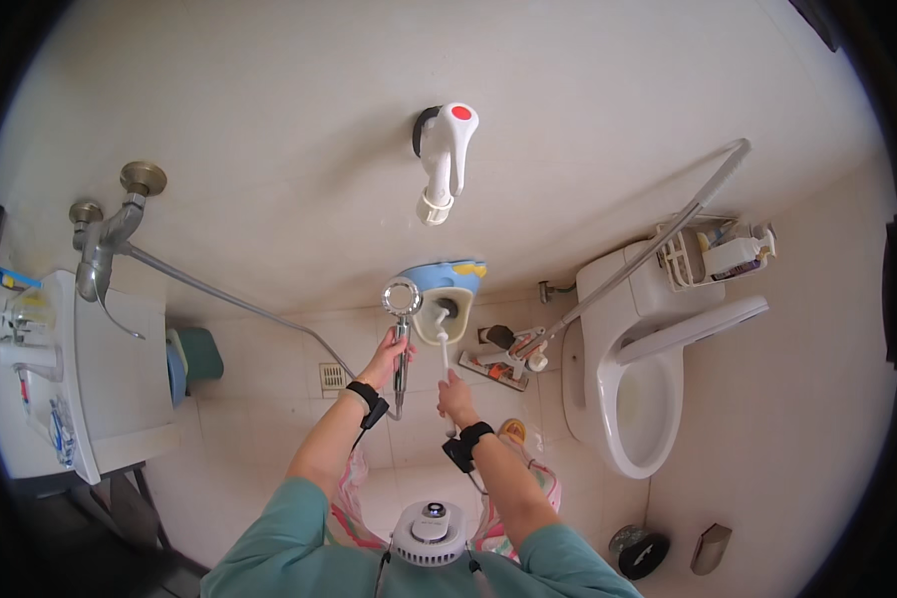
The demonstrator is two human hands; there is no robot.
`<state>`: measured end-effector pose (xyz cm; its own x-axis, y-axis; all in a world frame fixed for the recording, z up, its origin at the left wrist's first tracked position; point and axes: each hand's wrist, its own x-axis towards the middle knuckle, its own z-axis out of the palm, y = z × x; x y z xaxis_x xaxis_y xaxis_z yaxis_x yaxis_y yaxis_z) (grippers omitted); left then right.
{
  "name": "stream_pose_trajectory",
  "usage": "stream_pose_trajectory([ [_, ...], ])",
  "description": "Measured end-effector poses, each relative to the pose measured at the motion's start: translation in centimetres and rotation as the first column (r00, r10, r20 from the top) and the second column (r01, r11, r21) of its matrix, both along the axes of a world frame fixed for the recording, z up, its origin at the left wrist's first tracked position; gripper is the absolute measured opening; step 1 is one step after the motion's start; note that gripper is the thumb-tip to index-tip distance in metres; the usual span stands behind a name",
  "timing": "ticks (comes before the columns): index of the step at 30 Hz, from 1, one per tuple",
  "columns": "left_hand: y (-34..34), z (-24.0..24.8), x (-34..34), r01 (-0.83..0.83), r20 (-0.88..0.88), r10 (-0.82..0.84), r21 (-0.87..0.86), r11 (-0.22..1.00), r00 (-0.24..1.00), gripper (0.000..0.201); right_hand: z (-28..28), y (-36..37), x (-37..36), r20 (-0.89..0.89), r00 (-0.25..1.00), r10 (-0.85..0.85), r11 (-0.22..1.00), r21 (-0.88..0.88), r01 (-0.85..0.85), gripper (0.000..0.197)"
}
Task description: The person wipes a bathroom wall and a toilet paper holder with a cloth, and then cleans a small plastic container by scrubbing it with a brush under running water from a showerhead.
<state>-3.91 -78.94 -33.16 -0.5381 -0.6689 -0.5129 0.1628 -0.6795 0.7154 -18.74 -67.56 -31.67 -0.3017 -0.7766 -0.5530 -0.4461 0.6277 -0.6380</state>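
Note:
My left hand (pixel 385 361) is closed round the handle of a chrome shower head (pixel 402 297), which stands upright with its round face up. My right hand (pixel 456 397) grips the long white handle of what looks like a toilet brush (pixel 445 357). The handle's far end reaches into the bowl of a small wall urinal (pixel 427 324), white inside with a blue and yellow top. A dark round shape sits in that bowl; whether it is the brush head or the drain is unclear. The shower head is just left of the urinal, apart from the brush.
A white wall tap (pixel 436 169) sticks out above the urinal. The metal shower hose (pixel 239 301) runs from a wall valve (pixel 100 244) at left. At right are a toilet (pixel 638 419) with its lid raised, a leaning mop (pixel 608 284) and a bottle rack (pixel 683 261). A green bin (pixel 201 354) stands left.

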Motion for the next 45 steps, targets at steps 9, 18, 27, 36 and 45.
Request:
stream_pose_trajectory([
  [9, -0.2, 1.6, -0.9, 0.019, -0.024, -0.02, -0.044, 0.999, 1.0, 0.018, -0.5, -2.3, -2.8, 0.491, -0.868, 0.073, 0.413, 0.778, 0.474, 0.012],
  [18, -0.8, 2.1, -0.8, 0.115, 0.022, -0.114, -0.084, 0.99, 0.993, 0.019, 4.7, -2.3, 1.0, 0.788, -0.12, -0.604, 0.541, 0.516, 0.664, 0.013],
  [27, -2.6, 2.9, -1.3, 0.197, -0.006, -0.198, -0.077, 0.977, 0.98, 0.018, 0.0, -2.4, -1.8, 0.436, -0.832, 0.342, 0.263, 0.806, 0.53, 0.002],
  [36, -2.5, 2.9, -2.9, 0.262, 0.0, -0.262, -0.035, 0.964, 0.965, 0.02, -1.5, -4.5, -8.5, 0.742, 0.328, -0.584, 0.777, 0.395, 0.491, 0.009],
  [45, -1.6, 2.5, -2.9, 0.27, 0.01, -0.27, -0.047, 0.962, 0.963, 0.02, -2.1, -0.3, -2.8, 0.833, 0.374, -0.408, 0.833, 0.172, 0.526, 0.009],
])
